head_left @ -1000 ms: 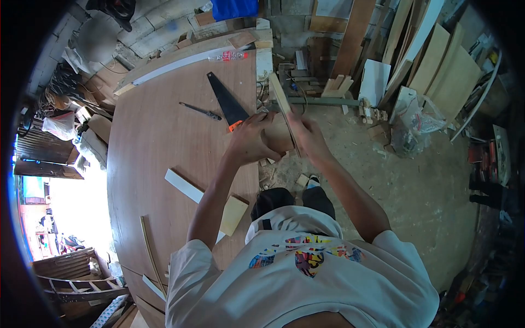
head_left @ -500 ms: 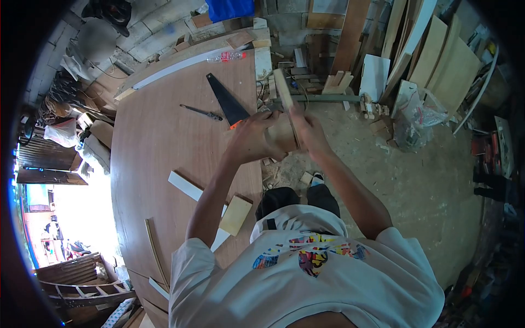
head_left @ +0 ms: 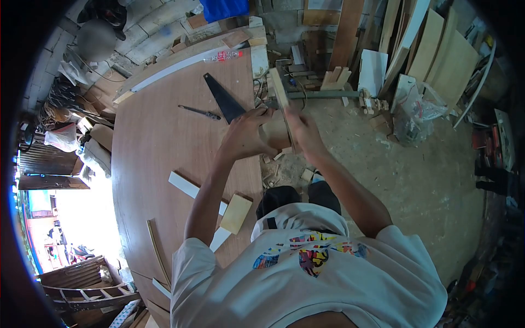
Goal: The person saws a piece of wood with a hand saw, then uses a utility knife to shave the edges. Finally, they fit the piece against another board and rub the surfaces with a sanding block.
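Note:
At the right edge of the wooden table [head_left: 147, 136], my left hand [head_left: 247, 135] is wrapped round a short wooden block [head_left: 277, 135]. My right hand [head_left: 304, 134], slightly blurred, grips a long narrow wooden strip [head_left: 278, 88] that stands against the block's right end. A handsaw [head_left: 223, 98] with a black blade lies just beyond my left hand, its handle hidden behind that hand. Left of the saw is a thin dark tool [head_left: 199, 112]. Nearer my body, a pale wood block [head_left: 236, 214] rests across a white strip [head_left: 220, 239].
A second white strip [head_left: 184, 184] and a thin wooden strip [head_left: 157, 254] lie on the table. A plastic bottle [head_left: 223, 56] is at its far edge. Boards [head_left: 428, 46] lean at the back right, near a clear plastic bag [head_left: 414, 115]. Scraps litter the floor.
My right hand and the long strip have shifted slightly left. My left hand keeps its hold on the block, and the view has moved a little.

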Action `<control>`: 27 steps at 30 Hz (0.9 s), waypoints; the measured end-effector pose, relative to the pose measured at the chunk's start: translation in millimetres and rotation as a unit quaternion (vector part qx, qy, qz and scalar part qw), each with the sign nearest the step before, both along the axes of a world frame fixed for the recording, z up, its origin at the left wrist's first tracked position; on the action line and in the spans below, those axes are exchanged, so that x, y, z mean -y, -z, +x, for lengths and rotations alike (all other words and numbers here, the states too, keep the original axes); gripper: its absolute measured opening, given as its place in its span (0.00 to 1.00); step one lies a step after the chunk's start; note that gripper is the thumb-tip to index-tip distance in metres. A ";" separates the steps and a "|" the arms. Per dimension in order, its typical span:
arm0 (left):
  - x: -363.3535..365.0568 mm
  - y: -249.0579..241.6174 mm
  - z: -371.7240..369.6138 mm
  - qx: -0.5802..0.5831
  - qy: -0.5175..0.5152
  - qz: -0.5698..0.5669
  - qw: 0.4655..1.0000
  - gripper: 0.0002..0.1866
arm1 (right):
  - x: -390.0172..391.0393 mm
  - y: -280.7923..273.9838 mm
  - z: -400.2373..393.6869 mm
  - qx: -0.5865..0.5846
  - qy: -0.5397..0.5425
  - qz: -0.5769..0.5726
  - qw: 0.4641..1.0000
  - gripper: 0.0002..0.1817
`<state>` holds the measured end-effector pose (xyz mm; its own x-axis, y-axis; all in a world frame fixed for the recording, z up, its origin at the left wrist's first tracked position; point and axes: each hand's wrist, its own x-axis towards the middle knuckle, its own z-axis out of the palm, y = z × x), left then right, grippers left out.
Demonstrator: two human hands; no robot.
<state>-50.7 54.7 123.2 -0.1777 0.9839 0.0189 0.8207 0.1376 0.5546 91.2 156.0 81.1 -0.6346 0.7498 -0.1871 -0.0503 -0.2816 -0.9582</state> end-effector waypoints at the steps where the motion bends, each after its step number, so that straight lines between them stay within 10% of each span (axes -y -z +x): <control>1: 0.7 1.3 -4.1 -0.010 0.003 0.022 1.000 0.43 | 1.2 -2.4 -0.5 -0.001 -0.002 0.003 1.000 0.25; 11: 3.5 0.2 -8.1 0.025 -0.036 -0.043 0.998 0.48 | 4.8 9.3 23.0 0.060 -0.088 -0.045 0.993 0.25; 17: 14.2 25.4 -5.4 0.065 -0.072 0.147 0.984 0.55 | -20.7 14.0 51.2 0.004 0.032 -0.097 0.995 0.22; 23: 24.8 38.7 7.9 0.268 -0.060 0.204 0.940 0.57 | -33.8 39.9 92.8 0.042 0.070 -0.073 0.994 0.19; 25: 25.0 42.2 21.9 0.521 -0.055 0.262 0.811 0.57 | -32.3 44.8 104.7 0.062 0.069 -0.052 0.994 0.19; 27: 29.8 45.3 29.9 0.523 -0.047 0.272 0.807 0.53 | -25.8 44.6 115.8 0.103 0.110 -0.047 0.988 0.19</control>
